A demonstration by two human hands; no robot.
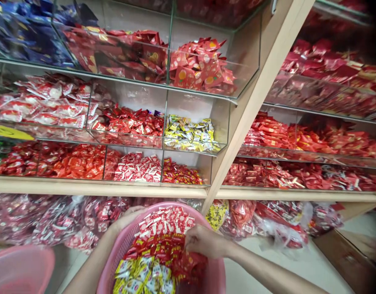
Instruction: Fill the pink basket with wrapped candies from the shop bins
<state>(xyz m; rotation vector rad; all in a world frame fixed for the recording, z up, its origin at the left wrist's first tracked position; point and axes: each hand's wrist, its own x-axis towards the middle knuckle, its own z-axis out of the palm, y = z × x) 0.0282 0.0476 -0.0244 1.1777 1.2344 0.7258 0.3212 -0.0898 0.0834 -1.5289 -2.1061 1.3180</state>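
A pink plastic basket (110, 261) is in front of me at the bottom middle. Inside it lie white-and-red wrapped candies (166, 220) at the far side, dark red packets (157, 247) across the middle and yellow-and-white wrapped candies (145, 275) at the near left. My left hand (129, 218) grips the basket's left rim; its fingertips are partly hidden. Over the right part of the basket, my right hand (204, 241) has its fingers curled closed on a red packet (192, 263), which is blurred and partly covered by the hand.
Glass-fronted shelf bins (195, 134) hold sorted candies, mostly red, with a slanted wooden post (252, 102) between two sections. Bagged candies (105, 216) lie beneath the bottom ledge (114, 188). Another pink basket (22, 267) stands at lower left, a cardboard box (344, 257) at lower right.
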